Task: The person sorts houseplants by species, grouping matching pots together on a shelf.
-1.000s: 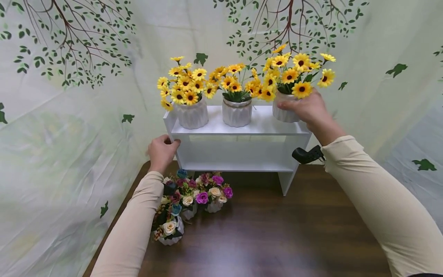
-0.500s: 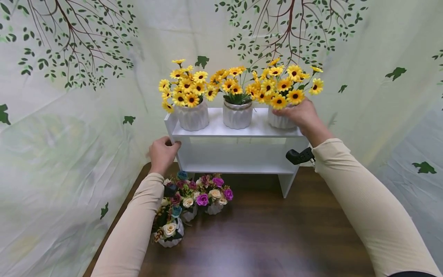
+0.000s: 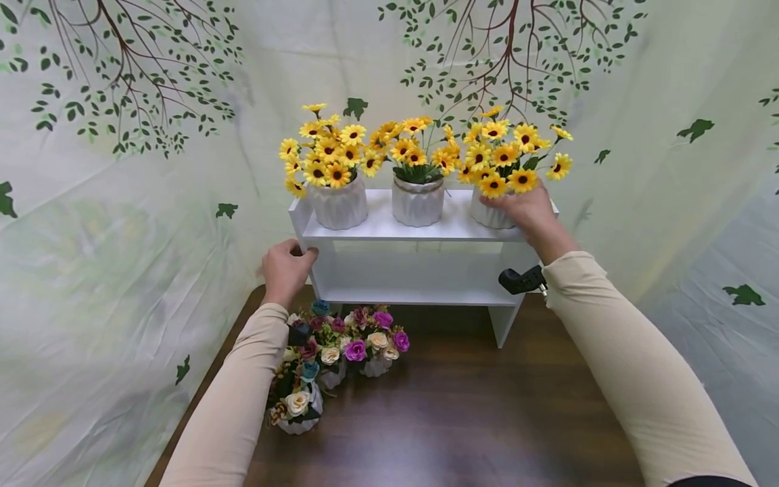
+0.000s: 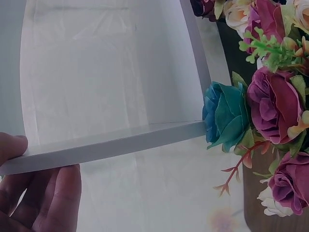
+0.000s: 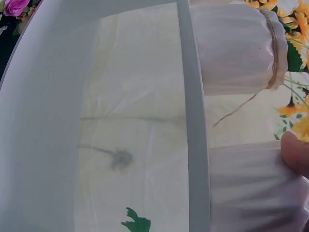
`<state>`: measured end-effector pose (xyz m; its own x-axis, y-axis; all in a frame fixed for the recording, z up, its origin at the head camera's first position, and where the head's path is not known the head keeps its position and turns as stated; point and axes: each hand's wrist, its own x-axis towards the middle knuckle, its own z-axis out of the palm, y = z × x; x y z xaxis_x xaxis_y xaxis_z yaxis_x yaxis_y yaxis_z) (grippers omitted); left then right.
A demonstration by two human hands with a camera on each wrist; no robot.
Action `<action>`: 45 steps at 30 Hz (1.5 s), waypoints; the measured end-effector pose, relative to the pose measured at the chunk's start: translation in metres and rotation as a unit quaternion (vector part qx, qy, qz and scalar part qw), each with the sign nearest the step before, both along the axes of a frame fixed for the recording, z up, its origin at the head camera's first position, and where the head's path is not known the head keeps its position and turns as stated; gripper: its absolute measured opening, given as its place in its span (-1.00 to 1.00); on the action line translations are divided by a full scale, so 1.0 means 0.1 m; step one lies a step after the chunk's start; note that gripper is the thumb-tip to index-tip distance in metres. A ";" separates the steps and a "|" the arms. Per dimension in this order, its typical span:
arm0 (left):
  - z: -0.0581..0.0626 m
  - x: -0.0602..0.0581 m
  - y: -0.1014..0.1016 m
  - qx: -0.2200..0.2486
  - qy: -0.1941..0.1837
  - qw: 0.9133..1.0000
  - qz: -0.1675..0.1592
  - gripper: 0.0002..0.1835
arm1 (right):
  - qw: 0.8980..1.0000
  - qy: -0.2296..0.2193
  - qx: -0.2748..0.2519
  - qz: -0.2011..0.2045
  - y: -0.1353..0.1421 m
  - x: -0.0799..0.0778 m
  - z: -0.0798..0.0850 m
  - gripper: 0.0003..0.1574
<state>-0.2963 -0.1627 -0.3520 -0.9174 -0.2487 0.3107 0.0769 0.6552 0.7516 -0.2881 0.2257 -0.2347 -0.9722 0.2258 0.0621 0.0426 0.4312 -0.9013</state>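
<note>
Head view: nearest, two long cream fabric sleeves (image 3: 228, 385) stretch forward over a glossy dark brown worktop (image 3: 487, 412). Three white pots (image 3: 376, 366) of artificial roses stand on it, nearer than the left grip (image 3: 286, 270) and mostly to its right: the closest, partly behind the sleeve, carries a cream-and-teal rose bunch (image 3: 297, 404); beyond it comes a maroon-and-cream rose bunch (image 3: 331, 354), and farther right a magenta-and-cream rose bunch (image 3: 377, 339). A black wrist-worn device (image 3: 522, 279) sits behind each grip.

The left grip pinches the side panel of a white two-tier shelf (image 3: 379, 211), thumb on one face and fingers on the other, as the left wrist view shows. The right grip (image 3: 532, 220) is curled round a white ribbed pot of yellow daisy-like flowers (image 3: 489, 216), thumb across the front near its rim; the fingers behind are hidden. That pot appears to stand upright on the upper board. To this grip's left, along the same board, come a white pot tied with brown twine (image 3: 417, 207), its loose end trailing beside it, then a plain white ribbed pot (image 3: 339, 207), both with similar yellow blooms. Behind both grips hangs a pale fabric backdrop (image 3: 639, 193) printed with brown branches (image 3: 508, 47) and green leaves (image 3: 696, 130).
</note>
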 end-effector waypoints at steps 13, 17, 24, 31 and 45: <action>0.00 0.00 0.02 0.004 -0.012 1.000 -0.001 -0.70 | 0.999 0.008 -0.032 -0.021 -0.02 0.02 -0.09 0.18; -0.01 0.01 0.00 0.010 -0.013 1.000 0.002 -0.69 | 0.997 0.044 -0.056 -0.033 -0.07 0.09 -0.14 0.21; -0.01 0.02 -0.02 0.005 -0.013 1.000 0.008 -0.68 | 0.999 0.052 -0.004 -0.004 -0.04 0.54 -0.24 0.14; -0.01 0.06 -0.02 0.024 -0.063 0.997 -0.031 -0.59 | 0.996 0.075 0.040 0.004 0.20 1.01 -0.40 -0.07; -0.07 0.35 -0.20 -0.051 -0.176 0.976 -0.120 -0.26 | 0.997 0.044 0.062 -0.003 0.63 1.28 -0.71 -0.06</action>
